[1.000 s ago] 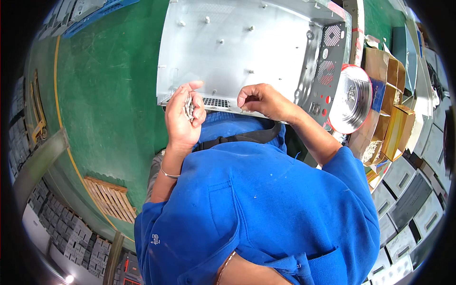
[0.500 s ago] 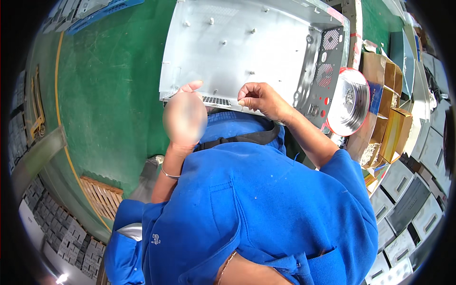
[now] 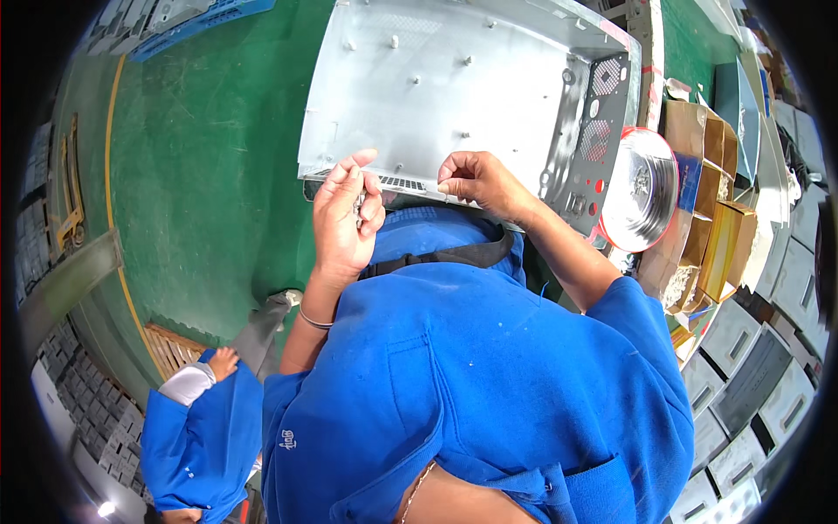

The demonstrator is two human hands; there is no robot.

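An open sheet-metal case (image 3: 515, 96) lies before me, with several small posts standing up from its pale floor. A black end panel (image 3: 601, 131) with round perforated patches closes its right side. At the near left corner of the case is my left hand (image 3: 342, 227), palm up, fingers curled round small silvery metal pieces (image 3: 359, 203). My right hand (image 3: 485, 185) hangs over the near edge, thumb and forefinger pinched together; whatever they hold is too small to make out. Between the hands, a dark vent grille (image 3: 402, 183) shows along that edge.
Right of the case is a round shiny metal bowl (image 3: 648, 188) with a red rim and small parts inside. Beyond it stand open cardboard boxes (image 3: 698, 210) and stacked grey cases (image 3: 742, 375). At the lower left is another person in blue (image 3: 205, 428), near a wooden pallet (image 3: 175, 345).
My left hand, blurred before, now shows its curled fingers. The right hand holds almost the same place. The other person at lower left has shifted, and one of their hands now shows.
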